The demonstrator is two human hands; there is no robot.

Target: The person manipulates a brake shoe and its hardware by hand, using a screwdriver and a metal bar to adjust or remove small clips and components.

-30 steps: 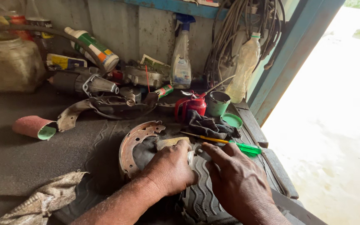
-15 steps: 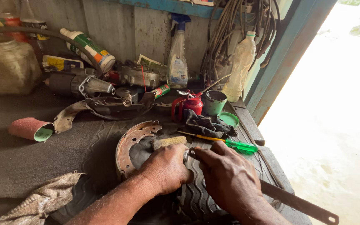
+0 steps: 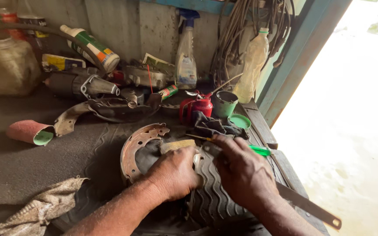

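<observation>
Left hand [image 3: 176,172] clamps the rusty brake shoe [image 3: 138,146]; right hand [image 3: 243,172] fingers close around a flat metal bar [image 3: 307,205], which could slip and gouge knuckles.

Right hand [image 3: 243,172]: shifted slightly toward 9 o'clock over the last second, fingertips now bearing on the black ribbed rubber tread piece [image 3: 217,196] beside the left hand [image 3: 175,172]. Long flat grey metal bar [image 3: 309,205]: newly exposed at 4 o'clock of the right wrist, absent a second ago.

Bare mat [image 3: 44,170] leftward; red oil can [image 3: 201,107] blocks ahead.
</observation>
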